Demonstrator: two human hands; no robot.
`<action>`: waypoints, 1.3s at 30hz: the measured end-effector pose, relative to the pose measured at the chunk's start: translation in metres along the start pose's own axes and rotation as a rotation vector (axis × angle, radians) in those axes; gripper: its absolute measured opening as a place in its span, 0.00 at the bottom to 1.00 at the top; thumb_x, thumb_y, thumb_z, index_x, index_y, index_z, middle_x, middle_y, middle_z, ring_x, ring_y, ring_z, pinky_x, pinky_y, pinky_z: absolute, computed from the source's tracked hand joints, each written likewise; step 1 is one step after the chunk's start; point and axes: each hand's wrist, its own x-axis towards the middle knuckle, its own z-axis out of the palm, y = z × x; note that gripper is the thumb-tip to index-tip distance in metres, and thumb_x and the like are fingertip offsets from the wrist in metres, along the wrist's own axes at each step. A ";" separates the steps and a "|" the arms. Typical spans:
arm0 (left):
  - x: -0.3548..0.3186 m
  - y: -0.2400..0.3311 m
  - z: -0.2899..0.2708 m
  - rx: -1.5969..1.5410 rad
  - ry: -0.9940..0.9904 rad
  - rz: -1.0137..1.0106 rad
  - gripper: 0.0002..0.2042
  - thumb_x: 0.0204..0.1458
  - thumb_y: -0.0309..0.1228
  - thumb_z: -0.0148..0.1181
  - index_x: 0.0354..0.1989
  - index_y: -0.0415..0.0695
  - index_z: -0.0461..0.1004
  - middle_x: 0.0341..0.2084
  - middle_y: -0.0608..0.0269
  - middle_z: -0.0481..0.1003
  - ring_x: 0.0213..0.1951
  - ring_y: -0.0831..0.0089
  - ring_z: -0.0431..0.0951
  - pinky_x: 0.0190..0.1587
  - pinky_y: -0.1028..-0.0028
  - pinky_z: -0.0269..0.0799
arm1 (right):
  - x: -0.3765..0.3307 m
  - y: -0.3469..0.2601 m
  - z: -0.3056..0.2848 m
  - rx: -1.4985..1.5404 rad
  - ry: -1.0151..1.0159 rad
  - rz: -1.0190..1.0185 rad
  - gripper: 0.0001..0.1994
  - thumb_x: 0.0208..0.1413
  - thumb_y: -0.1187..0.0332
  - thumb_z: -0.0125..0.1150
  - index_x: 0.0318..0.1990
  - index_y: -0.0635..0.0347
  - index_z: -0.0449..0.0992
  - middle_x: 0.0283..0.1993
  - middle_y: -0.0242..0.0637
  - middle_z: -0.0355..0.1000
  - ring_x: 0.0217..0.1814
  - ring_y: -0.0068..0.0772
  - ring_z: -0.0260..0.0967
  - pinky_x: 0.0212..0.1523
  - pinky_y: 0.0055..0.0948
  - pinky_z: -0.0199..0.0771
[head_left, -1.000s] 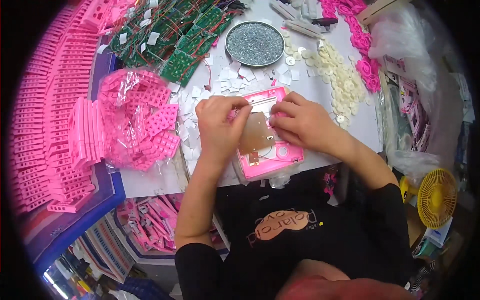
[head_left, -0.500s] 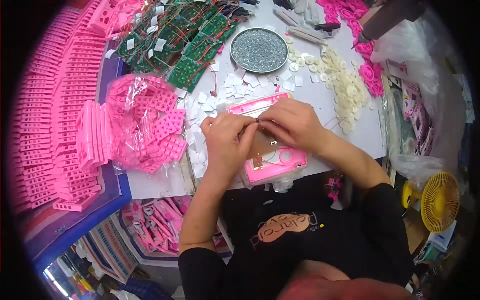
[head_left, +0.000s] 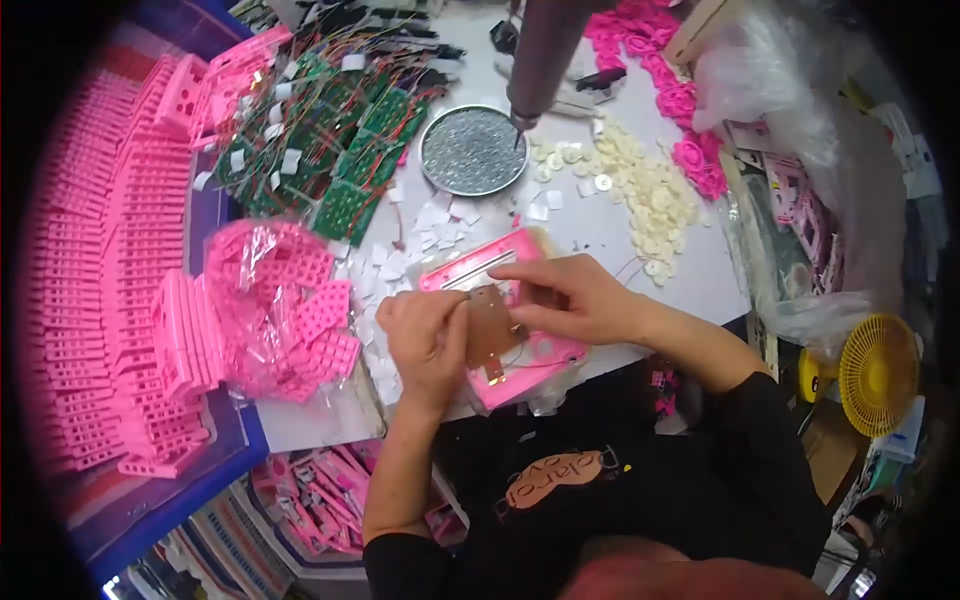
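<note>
Left hand [head_left: 425, 340] pinches the brown board [head_left: 493, 332] by its edge over the open pink case [head_left: 522, 388]; the right hand [head_left: 572, 300], fingers parted, is just beside it. We judge a slack pinch could let the board drop askew. A round dish [head_left: 475, 192] holds silvery bits [head_left: 472, 150]; a clear bag [head_left: 238, 262], pink keypads [head_left: 325, 308].

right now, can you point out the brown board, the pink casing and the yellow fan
Brown board [head_left: 491, 330], head view: middle of its flat face
Pink casing [head_left: 517, 387], head view: its bare lower part
Yellow fan [head_left: 880, 375], head view: middle of its round grille
</note>
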 end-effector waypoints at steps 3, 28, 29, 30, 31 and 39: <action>0.004 0.006 0.005 -0.001 -0.035 0.048 0.07 0.47 0.25 0.66 0.36 0.49 0.79 0.29 0.69 0.77 0.34 0.68 0.74 0.48 0.65 0.55 | 0.000 0.000 0.006 0.056 -0.041 -0.025 0.27 0.61 0.58 0.63 0.64 0.61 0.70 0.37 0.41 0.77 0.32 0.30 0.75 0.36 0.30 0.74; -0.009 0.005 -0.012 0.049 -0.007 -0.175 0.04 0.51 0.22 0.64 0.34 0.43 0.80 0.26 0.67 0.82 0.28 0.76 0.73 0.45 0.72 0.61 | 0.090 0.101 -0.110 -0.903 0.775 -0.307 0.20 0.47 0.74 0.64 0.51 0.60 0.76 0.46 0.45 0.75 0.49 0.47 0.71 0.53 0.41 0.71; -0.013 0.002 -0.015 0.055 -0.005 -0.211 0.04 0.52 0.22 0.64 0.34 0.43 0.80 0.27 0.67 0.82 0.29 0.76 0.73 0.45 0.72 0.62 | 0.078 0.077 -0.089 -0.805 0.663 -0.372 0.20 0.48 0.73 0.64 0.51 0.60 0.76 0.45 0.44 0.75 0.49 0.47 0.71 0.51 0.41 0.73; -0.015 0.001 -0.018 0.039 -0.006 -0.231 0.04 0.52 0.22 0.64 0.35 0.43 0.80 0.27 0.67 0.82 0.29 0.76 0.74 0.45 0.72 0.62 | 0.057 0.049 -0.068 -0.708 0.558 -0.425 0.20 0.48 0.72 0.65 0.51 0.60 0.76 0.45 0.43 0.75 0.48 0.47 0.71 0.48 0.40 0.74; -0.012 0.002 -0.019 0.018 -0.002 -0.243 0.04 0.52 0.22 0.64 0.35 0.43 0.81 0.27 0.67 0.82 0.30 0.76 0.74 0.45 0.72 0.63 | 0.038 0.023 -0.053 -0.645 0.328 -0.441 0.20 0.48 0.72 0.65 0.51 0.60 0.75 0.44 0.42 0.75 0.47 0.46 0.71 0.47 0.40 0.74; 0.010 0.000 -0.022 -0.027 -0.151 -0.186 0.04 0.48 0.28 0.68 0.32 0.47 0.82 0.26 0.67 0.79 0.33 0.70 0.76 0.47 0.66 0.60 | 0.022 -0.009 0.011 -0.416 -0.069 -0.257 0.33 0.44 0.70 0.72 0.61 0.60 0.68 0.48 0.40 0.75 0.51 0.47 0.69 0.49 0.40 0.75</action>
